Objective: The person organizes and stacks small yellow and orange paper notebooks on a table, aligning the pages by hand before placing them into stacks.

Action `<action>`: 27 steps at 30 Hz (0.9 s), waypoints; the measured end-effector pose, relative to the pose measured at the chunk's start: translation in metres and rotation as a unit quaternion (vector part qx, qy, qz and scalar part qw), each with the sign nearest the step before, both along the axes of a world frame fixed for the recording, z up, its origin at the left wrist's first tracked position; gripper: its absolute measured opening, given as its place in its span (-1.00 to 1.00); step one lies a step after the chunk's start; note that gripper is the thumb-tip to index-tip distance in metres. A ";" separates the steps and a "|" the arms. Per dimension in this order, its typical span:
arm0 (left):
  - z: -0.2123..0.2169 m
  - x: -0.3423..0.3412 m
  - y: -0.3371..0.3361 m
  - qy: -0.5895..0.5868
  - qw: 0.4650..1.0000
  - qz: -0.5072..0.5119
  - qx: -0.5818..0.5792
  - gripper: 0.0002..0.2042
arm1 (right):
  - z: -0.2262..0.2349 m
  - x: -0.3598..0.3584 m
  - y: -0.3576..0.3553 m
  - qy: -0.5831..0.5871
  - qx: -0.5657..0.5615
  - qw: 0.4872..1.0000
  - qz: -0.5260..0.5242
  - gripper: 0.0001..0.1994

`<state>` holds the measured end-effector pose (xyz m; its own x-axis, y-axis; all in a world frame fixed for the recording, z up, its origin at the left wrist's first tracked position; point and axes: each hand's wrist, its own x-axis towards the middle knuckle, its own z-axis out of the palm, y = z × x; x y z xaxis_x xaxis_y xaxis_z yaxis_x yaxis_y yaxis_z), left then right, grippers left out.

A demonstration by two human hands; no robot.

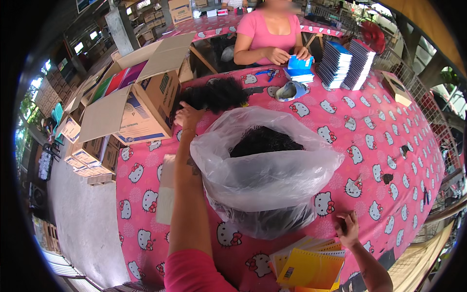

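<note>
My left hand (188,116) reaches far forward, its fingers apart at the near left edge of a loose heap of black, curly strands (214,95), beside a cardboard box. The strands look like thin plastic coils, but I cannot be sure. Before me stands a large translucent plastic bag (272,177), its mouth wide, with more black strands (265,141) inside. My right hand (348,228) rests low on the right of the bag, its fingers loosely curled and apart, with nothing visible in them. Near it lie several spiral notebooks (311,267) with yellow covers.
An open cardboard box (151,107) holding colourful notebooks stands at left. Across the pink patterned table (384,131), a person (270,36) handles blue notebooks (299,68). Tall notebook stacks (334,63), a tape roll (291,91) and blue scissors (265,74) lie near.
</note>
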<state>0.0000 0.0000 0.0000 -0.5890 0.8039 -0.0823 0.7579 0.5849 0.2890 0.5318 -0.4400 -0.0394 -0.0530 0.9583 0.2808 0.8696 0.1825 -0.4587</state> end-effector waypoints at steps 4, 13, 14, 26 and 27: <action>0.035 -0.029 0.009 0.044 0.992 -0.103 -0.063 0.27 | -0.002 -0.003 0.001 0.007 0.000 1.000 -0.012 -0.71; 0.014 -0.012 -0.009 0.008 0.998 -0.039 0.054 -0.03 | 0.006 -0.003 -0.003 -0.004 0.012 1.000 -0.007 -0.67; 0.015 -0.023 -0.013 0.011 0.998 -0.029 0.060 -0.05 | 0.006 -0.003 -0.001 -0.002 0.011 1.000 -0.002 -0.67; 0.046 0.008 -0.055 0.061 0.953 -0.013 0.296 -0.05 | 0.000 0.003 -0.004 0.008 0.011 1.000 -0.012 -0.68; 0.052 0.004 -0.057 0.058 0.955 -0.021 0.291 -0.04 | 0.001 0.003 -0.003 0.012 0.010 1.000 -0.008 -0.68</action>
<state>0.0043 -0.0572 0.0517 -0.5334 0.7167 0.4492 0.8235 0.3188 0.4693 0.5347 -0.4434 -0.0381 -0.0319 0.9531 0.3011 0.8615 0.1789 -0.4752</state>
